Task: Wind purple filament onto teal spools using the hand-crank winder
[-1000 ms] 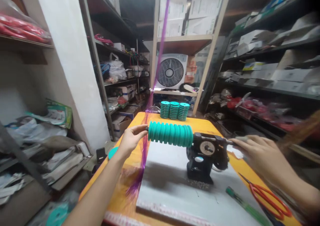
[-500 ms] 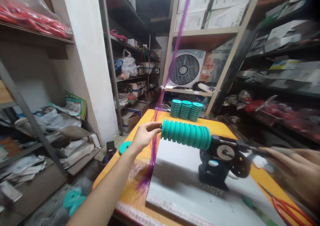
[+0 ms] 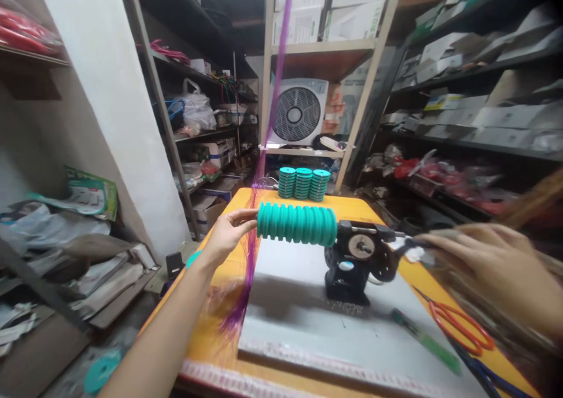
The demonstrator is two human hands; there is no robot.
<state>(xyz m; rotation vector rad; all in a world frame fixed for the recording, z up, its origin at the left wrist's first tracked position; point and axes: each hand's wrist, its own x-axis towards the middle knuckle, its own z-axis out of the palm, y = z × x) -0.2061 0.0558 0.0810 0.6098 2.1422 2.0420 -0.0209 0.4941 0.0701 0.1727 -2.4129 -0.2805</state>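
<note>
Green roll [image 3: 297, 225] is between your hands, mounted on the left side of the black winder [image 3: 358, 251], up off the white board [image 3: 299, 327]. Long axis runs left to right, right end a bit nearer you. Your left hand [image 3: 231, 231] is the close one: thumb and fingers pinched at the roll's left end; spindle tip mostly hidden by them. Your right hand [image 3: 481, 254] is past the winder, fingers closed on the crank [image 3: 411, 244]; blurred, so exact finger wrap can't be told. Roll, winder and crank sit roughly in one line between the two hands.

Edges: purple threads [image 3: 250, 263] come down right by your left fingertips and spread on the yellow table [image 3: 347, 210] along the board's left edge. Can't tell if they touch you. Green disc stacks [image 3: 303, 184] stand on the far side, apart from the roll. Bare board below and on the near side. Right side is tighter: scissors [image 3: 461, 327] and green-handled tool [image 3: 428, 340] lie nearer than the crank.
</note>
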